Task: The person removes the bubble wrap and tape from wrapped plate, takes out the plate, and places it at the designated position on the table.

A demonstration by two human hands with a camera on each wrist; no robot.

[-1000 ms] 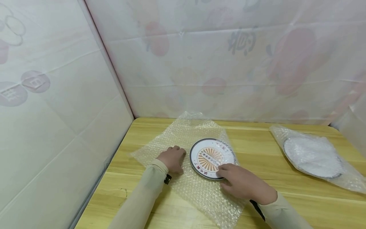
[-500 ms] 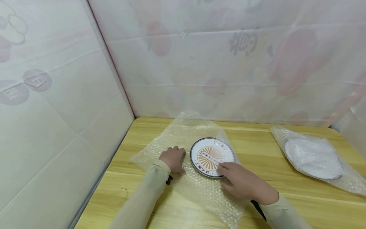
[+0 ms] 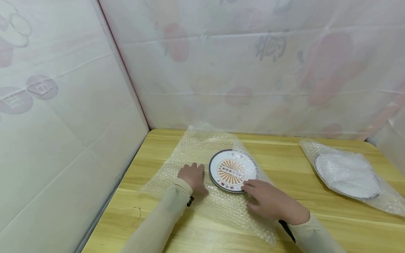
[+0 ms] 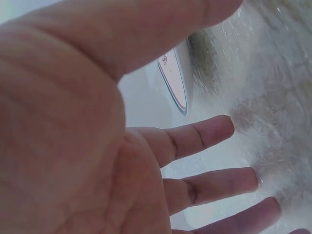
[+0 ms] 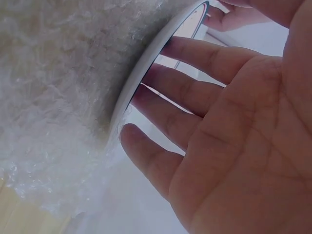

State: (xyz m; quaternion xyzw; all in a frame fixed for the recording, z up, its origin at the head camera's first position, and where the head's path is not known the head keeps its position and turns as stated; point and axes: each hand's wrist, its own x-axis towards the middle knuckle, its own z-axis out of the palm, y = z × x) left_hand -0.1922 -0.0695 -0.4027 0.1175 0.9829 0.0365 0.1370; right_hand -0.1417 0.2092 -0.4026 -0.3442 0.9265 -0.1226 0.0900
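A round white plate (image 3: 223,165) with a dark-lined rim, orange rays and red lettering lies on a bubble wrap sheet (image 3: 193,149). A shiny clear layer shows over the plate's right part. My left hand (image 3: 192,178) rests on the wrap just left of the plate, not touching it; the left wrist view shows its fingers (image 4: 214,185) fairly straight and spread. At the plate's lower right, my right hand (image 3: 269,200) touches the rim. In the right wrist view, its nearly straight fingers (image 5: 170,87) reach over the plate's edge (image 5: 141,70), partly hiding it.
Another plate (image 3: 348,174), covered in bubble wrap, lies at the right of the wooden table (image 3: 294,154). Pale printed cloth walls stand behind the table (image 3: 240,63) and along its left side (image 3: 72,133).
The bubble wrap has turned, its far corner shifting left and its near corner right. The plate has slid slightly away and left. Both hands have stayed nearly in place.
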